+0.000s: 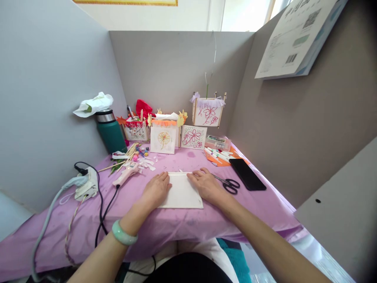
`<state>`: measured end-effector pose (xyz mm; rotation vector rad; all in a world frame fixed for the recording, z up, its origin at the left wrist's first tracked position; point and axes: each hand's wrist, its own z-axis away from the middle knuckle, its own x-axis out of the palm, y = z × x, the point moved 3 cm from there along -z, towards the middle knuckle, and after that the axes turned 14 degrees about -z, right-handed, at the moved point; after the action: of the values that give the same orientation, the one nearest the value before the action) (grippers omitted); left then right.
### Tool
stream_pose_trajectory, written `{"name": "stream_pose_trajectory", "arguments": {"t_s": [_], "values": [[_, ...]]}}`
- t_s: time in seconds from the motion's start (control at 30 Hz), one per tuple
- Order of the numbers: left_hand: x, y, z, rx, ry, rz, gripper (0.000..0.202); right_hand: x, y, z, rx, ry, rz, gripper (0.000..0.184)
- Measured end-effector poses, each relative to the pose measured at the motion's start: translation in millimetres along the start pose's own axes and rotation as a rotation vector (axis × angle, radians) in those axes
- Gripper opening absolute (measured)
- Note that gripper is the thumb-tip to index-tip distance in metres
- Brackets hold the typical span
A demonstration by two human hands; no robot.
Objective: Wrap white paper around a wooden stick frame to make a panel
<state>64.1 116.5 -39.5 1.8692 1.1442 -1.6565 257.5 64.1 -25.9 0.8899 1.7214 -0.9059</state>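
A white rectangular sheet [182, 192] lies flat on the purple tablecloth [165, 228] near the front edge. My left hand [156, 189] rests palm down on its left side, fingers stretched out and together. My right hand [206, 184] lies flat on its right side, fingers pointing toward the sheet's top edge. Neither hand grips anything. A green bangle [123, 234] sits on my left wrist.
Black-handled scissors [228, 184] and a black phone [246, 174] lie right of my right hand. A glue gun [127, 173], power strip [85, 184] and cables sit left. Decorated paper boxes [163, 137], markers [219, 154], sticks and a green flask [110, 131] stand behind. Grey partitions enclose the desk.
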Motion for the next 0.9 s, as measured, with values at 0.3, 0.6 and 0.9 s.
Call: {"name": "stream_pose_trajectory", "arguments": {"t_s": [0.3,0.6,0.9], "values": [[-13.7,-10.7,25.5,-0.058,0.113,0.122,0.04,-10.1,8.5,35.8,0.184,0.219,-0.192,0.034],[-7.6,14.3,70.8,-0.054,0.374,0.168,0.033,8.9,-21.9,65.0,0.41,0.148,-0.283,0.042],[-26.1,35.4,52.0,0.043,0.478,0.253,0.028,6.1,-16.8,61.6,0.39,0.187,-0.33,0.045]]}}
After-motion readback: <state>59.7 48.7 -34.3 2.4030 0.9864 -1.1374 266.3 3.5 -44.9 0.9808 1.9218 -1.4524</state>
